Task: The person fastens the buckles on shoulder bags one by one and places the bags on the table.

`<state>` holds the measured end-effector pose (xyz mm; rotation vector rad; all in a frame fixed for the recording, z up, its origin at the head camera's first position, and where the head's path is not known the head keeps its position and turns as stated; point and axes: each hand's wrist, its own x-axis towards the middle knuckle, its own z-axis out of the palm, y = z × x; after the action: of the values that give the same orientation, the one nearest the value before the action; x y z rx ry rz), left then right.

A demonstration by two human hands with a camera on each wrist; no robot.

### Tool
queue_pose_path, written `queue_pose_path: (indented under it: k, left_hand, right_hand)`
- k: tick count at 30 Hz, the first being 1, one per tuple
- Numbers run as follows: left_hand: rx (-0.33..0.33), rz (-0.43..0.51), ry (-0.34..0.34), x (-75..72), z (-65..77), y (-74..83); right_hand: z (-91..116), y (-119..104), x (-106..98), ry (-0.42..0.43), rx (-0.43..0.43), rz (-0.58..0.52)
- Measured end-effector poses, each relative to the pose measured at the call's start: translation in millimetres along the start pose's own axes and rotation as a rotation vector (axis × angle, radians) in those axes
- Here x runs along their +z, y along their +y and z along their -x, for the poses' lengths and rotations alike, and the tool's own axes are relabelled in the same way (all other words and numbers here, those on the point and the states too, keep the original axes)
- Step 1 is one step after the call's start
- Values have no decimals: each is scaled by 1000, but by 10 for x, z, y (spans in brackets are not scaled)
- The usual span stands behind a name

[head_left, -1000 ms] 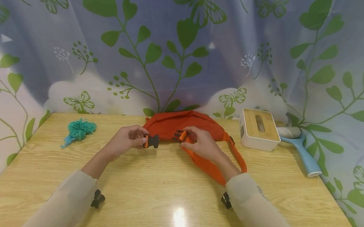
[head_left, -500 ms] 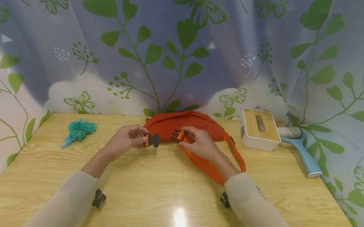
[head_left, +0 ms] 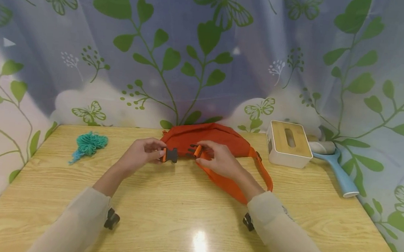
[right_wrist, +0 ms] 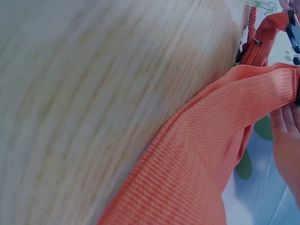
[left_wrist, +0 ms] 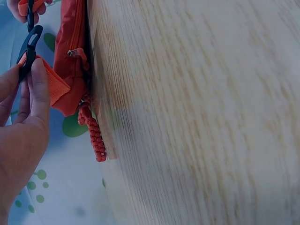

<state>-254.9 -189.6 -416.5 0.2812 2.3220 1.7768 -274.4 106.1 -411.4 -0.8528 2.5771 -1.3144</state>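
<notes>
An orange-red waist bag (head_left: 208, 136) lies at the back of the table, a zipper (left_wrist: 75, 52) and a braided cord (left_wrist: 96, 136) at one end. My left hand (head_left: 138, 156) pinches the black socket half of its buckle (head_left: 172, 155) by the strap end. Facing it across a small gap is the pronged half (head_left: 193, 149), pinched between thumb and fingers of my right hand (head_left: 222, 160). From the right hand the orange strap (head_left: 229, 187) loops down and back to the bag. In the right wrist view the strap (right_wrist: 187, 140) fills much of the picture, and the right hand is partly cut off.
Teal yarn (head_left: 90, 144) lies at the left of the wooden table (head_left: 163, 219). To the right stand a white tissue box (head_left: 290, 159) with a wooden lid and a blue-handled lint roller (head_left: 343, 176). A patterned curtain (head_left: 208, 61) hangs behind.
My right hand has moved slightly left with the pronged half, narrowing the gap to the socket half. The left hand has barely moved.
</notes>
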Motion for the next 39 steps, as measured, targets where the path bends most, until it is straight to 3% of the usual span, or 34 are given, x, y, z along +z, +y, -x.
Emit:
queue_pose_path:
  k: [39]
  left_hand:
    - [15,-14,18,-6,29,43]
  right_hand:
    - [-91,-99,140,-43,-106,29]
